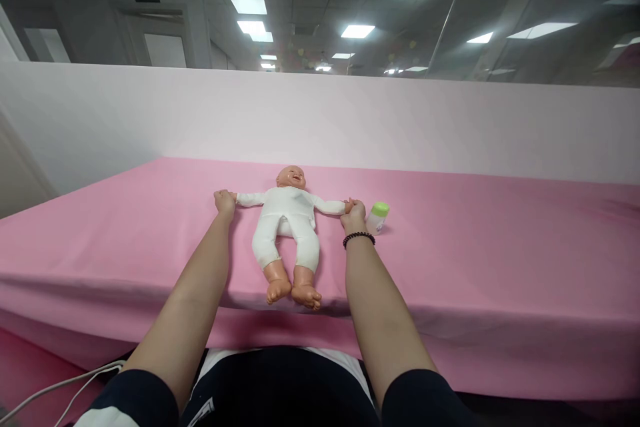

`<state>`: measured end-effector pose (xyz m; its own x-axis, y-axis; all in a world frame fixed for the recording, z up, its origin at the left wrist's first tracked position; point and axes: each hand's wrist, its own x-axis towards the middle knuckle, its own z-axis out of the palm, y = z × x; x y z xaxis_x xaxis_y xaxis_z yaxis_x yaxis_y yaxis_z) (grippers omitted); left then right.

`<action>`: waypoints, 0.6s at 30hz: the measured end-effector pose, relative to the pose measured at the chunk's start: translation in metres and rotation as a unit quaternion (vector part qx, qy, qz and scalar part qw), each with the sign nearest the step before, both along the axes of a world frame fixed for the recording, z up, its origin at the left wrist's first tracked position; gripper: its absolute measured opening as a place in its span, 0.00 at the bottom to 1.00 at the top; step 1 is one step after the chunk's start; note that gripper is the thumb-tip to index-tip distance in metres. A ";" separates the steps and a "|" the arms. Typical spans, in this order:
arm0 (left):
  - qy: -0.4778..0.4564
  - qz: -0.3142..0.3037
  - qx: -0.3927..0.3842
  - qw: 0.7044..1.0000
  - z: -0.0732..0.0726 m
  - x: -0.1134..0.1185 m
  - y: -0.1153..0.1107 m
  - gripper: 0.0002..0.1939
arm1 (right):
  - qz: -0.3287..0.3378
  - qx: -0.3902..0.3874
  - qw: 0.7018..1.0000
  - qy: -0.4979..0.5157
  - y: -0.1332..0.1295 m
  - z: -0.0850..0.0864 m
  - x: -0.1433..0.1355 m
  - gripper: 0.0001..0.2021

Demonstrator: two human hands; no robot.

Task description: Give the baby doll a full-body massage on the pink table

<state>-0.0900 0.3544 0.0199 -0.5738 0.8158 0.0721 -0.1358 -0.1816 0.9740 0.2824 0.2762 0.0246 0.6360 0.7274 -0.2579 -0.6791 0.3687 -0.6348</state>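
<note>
Holding the baby doll (pixel 287 227) by both its outstretched hands: left hand (pixel 225 203) is closed round the doll's hand on the left side, right hand (pixel 354 216) closed round the one on the right, w/ a dark bead bracelet (pixel 359 237) at that wrist. Doll lies on its back in a white romper, head toward the far side, bare feet near the front edge of the pink sheet (pixel 475 267) that covers the table, arms stretched straight out to both sides. Main risk, as I judge it: feet sit right at the near edge, so any tug toward the body could drag the doll off the front, esp. since the sheet looks smooth & may slide or bunch under it. Second risk: baby bottle (pixel 377 217) w/ green cap stands just beside the right hand, on its right; a sideways move of that wrist or forearm would prob. tip it over, & it could roll. Pulling unevenly on the two arms might also twist the soft body. Around: plain pale partition (pixel 320 120) runs along the far side, ceiling lights above it, white cable (pixel 60 387) trails at bottom left by the person's lap. Nothing lies betw. the hands & doll; bottle is the only thing in the way.
</note>
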 end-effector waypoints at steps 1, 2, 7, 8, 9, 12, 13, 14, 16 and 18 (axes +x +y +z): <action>0.001 -0.001 -0.008 1.000 0.000 0.000 0.000 0.19 | 0.001 0.000 1.000 -0.002 0.000 0.000 0.000 0.08; 0.002 -0.001 -0.018 1.000 0.000 0.000 -0.001 0.18 | 0.001 0.000 1.000 -0.004 0.000 0.000 0.000 0.09; 0.007 0.000 -0.042 0.999 0.001 0.001 -0.003 0.18 | -0.002 -0.001 1.000 0.001 0.000 0.002 0.001 0.09; 0.008 0.000 -0.043 0.999 0.001 0.001 -0.004 0.18 | -0.003 -0.002 1.000 0.005 0.000 0.002 0.000 0.09; 0.009 0.000 -0.045 0.999 0.001 0.001 -0.003 0.18 | -0.004 -0.002 1.000 0.008 -0.001 0.002 0.000 0.09; 0.012 -0.002 -0.049 0.999 0.002 0.001 -0.003 0.19 | -0.005 0.000 1.000 0.014 -0.001 0.003 0.001 0.09; 0.012 -0.002 -0.050 0.999 0.002 0.000 -0.002 0.18 | -0.006 0.001 1.000 0.017 -0.001 0.003 0.001 0.09; 0.013 -0.001 -0.051 0.999 0.002 0.000 -0.002 0.18 | -0.007 0.001 1.000 0.019 -0.001 0.003 0.001 0.09; 0.013 0.001 -0.054 0.998 0.003 0.000 -0.002 0.19 | -0.006 0.000 1.000 0.024 -0.001 0.003 0.001 0.08; 0.013 0.002 -0.056 0.998 0.003 0.001 -0.002 0.19 | -0.003 -0.002 1.000 0.026 -0.001 0.003 0.001 0.08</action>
<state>-0.0895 0.3523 0.0233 -0.5766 0.8170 -0.0052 -0.1098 -0.0712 0.9914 0.2833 0.2752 0.0277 0.6264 0.7219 -0.2941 -0.7090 0.3710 -0.5997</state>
